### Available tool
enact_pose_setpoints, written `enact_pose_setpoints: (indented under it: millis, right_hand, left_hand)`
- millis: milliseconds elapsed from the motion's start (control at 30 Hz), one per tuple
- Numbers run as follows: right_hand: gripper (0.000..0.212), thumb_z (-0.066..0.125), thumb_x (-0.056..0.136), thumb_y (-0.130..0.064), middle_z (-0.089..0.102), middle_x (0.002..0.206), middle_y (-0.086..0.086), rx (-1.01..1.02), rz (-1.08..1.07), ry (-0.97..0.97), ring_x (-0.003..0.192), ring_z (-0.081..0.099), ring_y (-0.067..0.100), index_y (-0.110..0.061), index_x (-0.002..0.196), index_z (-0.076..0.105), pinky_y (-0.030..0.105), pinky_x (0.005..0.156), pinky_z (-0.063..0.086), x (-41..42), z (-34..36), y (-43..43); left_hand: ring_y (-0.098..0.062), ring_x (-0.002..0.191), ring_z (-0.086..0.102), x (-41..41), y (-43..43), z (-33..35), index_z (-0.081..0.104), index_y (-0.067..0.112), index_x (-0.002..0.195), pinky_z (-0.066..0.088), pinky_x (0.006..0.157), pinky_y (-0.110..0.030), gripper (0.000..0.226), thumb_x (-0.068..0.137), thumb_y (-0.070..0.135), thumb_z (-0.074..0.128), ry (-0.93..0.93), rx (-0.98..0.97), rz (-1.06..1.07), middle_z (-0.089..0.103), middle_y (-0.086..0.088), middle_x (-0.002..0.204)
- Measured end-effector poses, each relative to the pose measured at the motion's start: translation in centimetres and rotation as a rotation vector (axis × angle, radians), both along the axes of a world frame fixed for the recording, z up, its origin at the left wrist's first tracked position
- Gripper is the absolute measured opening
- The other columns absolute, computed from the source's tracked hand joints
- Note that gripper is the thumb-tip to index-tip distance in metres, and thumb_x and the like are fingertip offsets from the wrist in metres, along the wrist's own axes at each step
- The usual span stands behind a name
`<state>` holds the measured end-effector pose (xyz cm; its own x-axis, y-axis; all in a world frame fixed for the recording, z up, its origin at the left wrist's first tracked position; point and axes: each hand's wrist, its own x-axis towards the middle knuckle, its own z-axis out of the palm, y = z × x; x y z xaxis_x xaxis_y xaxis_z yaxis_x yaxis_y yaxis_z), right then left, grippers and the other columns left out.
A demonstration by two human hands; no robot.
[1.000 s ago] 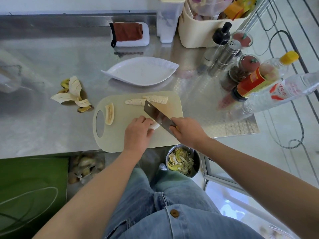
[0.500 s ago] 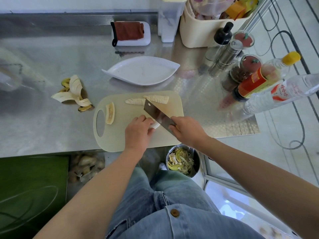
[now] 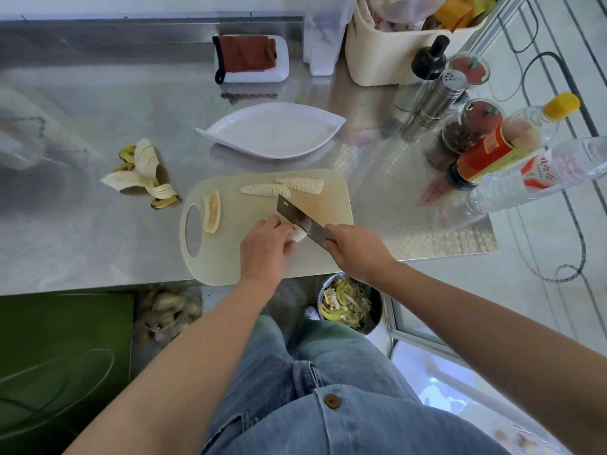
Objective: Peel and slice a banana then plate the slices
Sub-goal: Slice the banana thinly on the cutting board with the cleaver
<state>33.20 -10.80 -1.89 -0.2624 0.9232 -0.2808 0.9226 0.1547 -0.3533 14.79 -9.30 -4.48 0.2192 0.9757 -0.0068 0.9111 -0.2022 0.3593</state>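
Note:
On a beige cutting board (image 3: pixel 230 257) my left hand (image 3: pixel 266 249) holds down a peeled banana piece (image 3: pixel 298 235), mostly hidden under my fingers. My right hand (image 3: pixel 356 251) grips the handle of a cleaver (image 3: pixel 297 215), whose blade stands on the banana piece right beside my left fingertips. Two rows of cut banana slices (image 3: pixel 282 187) lie at the board's far edge. A banana half (image 3: pixel 212 215) lies cut side up near the board's handle hole. Just beyond the board sits a white leaf-shaped plate (image 3: pixel 272 133) with nothing on it.
Banana peel (image 3: pixel 143 174) lies on the steel counter left of the board. Bottles, a shaker and spice jars (image 3: pixel 473 133) crowd the right side, with a cream bin (image 3: pixel 387 44) behind. A metal scrap bucket (image 3: pixel 348 303) stands on the floor below the counter edge.
The cleaver blade has shifted slightly along the banana piece under my left hand. Both hands stay in nearly the same place.

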Motion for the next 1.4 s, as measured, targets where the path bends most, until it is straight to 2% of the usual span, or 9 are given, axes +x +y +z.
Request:
enact_pose_setpoints:
  millis: [167, 333, 533, 733, 1067, 1267, 1400]
  right_hand:
    - [0.014, 0.042, 0.096, -0.022, 0.055, 0.079, 0.004, -0.030, 0.018, 0.005, 0.071, 0.055, 0.027, -0.013, 0.090, 0.050, 0.032, 0.058, 0.041, -0.2, 0.6, 0.9]
    - [0.016, 0.044, 0.096, -0.022, 0.049, 0.074, 0.000, 0.044, -0.006, 0.076, 0.064, 0.047, 0.021, -0.012, 0.085, 0.049, 0.030, 0.056, 0.035, 0.1, 1.2, 0.5]
    - [0.018, 0.042, 0.096, -0.022, 0.058, 0.081, 0.007, 0.035, 0.006, 0.048, 0.070, 0.053, 0.026, -0.009, 0.089, 0.051, 0.037, 0.059, 0.046, -0.1, 1.3, 0.7]
    - [0.015, 0.043, 0.096, -0.022, 0.056, 0.079, 0.003, 0.035, 0.015, 0.065, 0.070, 0.051, 0.023, -0.012, 0.089, 0.052, 0.034, 0.059, 0.045, -0.2, 1.4, 0.7]
    - [0.019, 0.043, 0.097, -0.024, 0.061, 0.083, 0.007, -0.011, 0.004, 0.022, 0.071, 0.056, 0.026, -0.009, 0.094, 0.055, 0.035, 0.060, 0.046, 0.1, 0.4, 0.1]
    - [0.017, 0.045, 0.096, -0.023, 0.052, 0.074, 0.001, 0.046, -0.012, 0.099, 0.065, 0.050, 0.023, -0.015, 0.081, 0.045, 0.034, 0.056, 0.043, -0.3, 1.0, 0.4]
    - [0.017, 0.044, 0.096, -0.022, 0.049, 0.074, -0.001, 0.037, 0.009, 0.086, 0.065, 0.046, 0.021, -0.018, 0.080, 0.041, 0.031, 0.056, 0.036, -0.4, 1.2, 0.6]
  left_hand:
    - [-0.022, 0.079, 0.054, 0.0, 0.0, 0.1, 0.071, 0.017, 0.092, 0.034, 0.057, -0.026, 0.017, 0.076, 0.017, 0.078, 0.002, -0.005, 0.005, 0.063, 0.000, 0.090]
    - [-0.022, 0.079, 0.055, 0.0, -0.1, 0.1, 0.070, 0.015, 0.091, 0.040, 0.056, -0.028, 0.017, 0.076, 0.020, 0.077, 0.002, -0.010, 0.004, 0.062, -0.001, 0.089]
    - [-0.023, 0.077, 0.056, 0.0, -0.2, 0.0, 0.070, 0.015, 0.089, 0.040, 0.055, -0.028, 0.018, 0.074, 0.018, 0.079, -0.003, -0.001, 0.004, 0.063, -0.001, 0.087]
    - [-0.023, 0.078, 0.055, 0.0, -0.2, 0.2, 0.070, 0.015, 0.090, 0.043, 0.056, -0.030, 0.017, 0.076, 0.019, 0.077, -0.001, -0.009, 0.003, 0.063, -0.001, 0.089]
    - [-0.022, 0.078, 0.054, -0.1, -0.3, 0.2, 0.070, 0.017, 0.091, 0.035, 0.058, -0.027, 0.016, 0.076, 0.017, 0.077, -0.018, -0.012, 0.002, 0.063, -0.001, 0.090]
    - [-0.022, 0.075, 0.054, -0.1, -0.2, -0.2, 0.070, 0.016, 0.085, 0.034, 0.055, -0.026, 0.016, 0.073, 0.017, 0.079, -0.010, -0.002, 0.008, 0.062, 0.000, 0.084]
    - [-0.022, 0.077, 0.055, 0.0, -0.2, -0.2, 0.070, 0.016, 0.087, 0.039, 0.056, -0.027, 0.016, 0.074, 0.018, 0.079, -0.012, -0.011, 0.013, 0.062, -0.001, 0.086]
